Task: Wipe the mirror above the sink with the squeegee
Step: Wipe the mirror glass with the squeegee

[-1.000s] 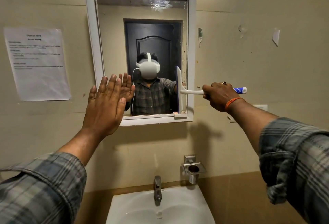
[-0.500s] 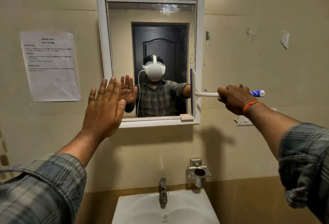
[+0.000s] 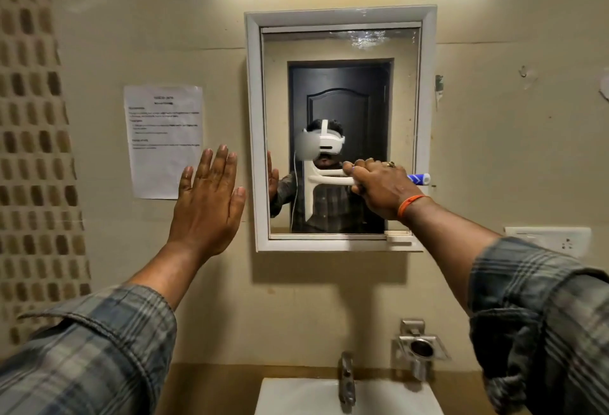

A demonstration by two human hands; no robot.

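- Squeegee [image 3: 311,184] now sitting mid-glass, having travelled leftward from the mirror's right edge since the earlier frames; view also shifted, so part of that offset may be head motion.
- Right hand [image 3: 379,185] wrapping the handle, fingers curled round it, blue end of the handle sticking out on the far right side of the fist.
- Blade standing upright, long axis vertical; handle lying horizontal, so the tool reading as a sideways T pointing left.
- Mirror [image 3: 339,85] spanning both sides of the blade: unswept strip lying to the left, between blade and left frame.
- Left hand [image 3: 207,203] hovering flat and spread, fingers straight, holding nothing, just beside the frame's left side, over the wall rather than the glass.
- Judging: stroke in progress, next motion likely continuing left toward the left frame; right hand nearer and doing the work.
- Wet patch showing near the top edge of the glass, above the blade's present reach.
- Sink [image 3: 296,395] directly below.
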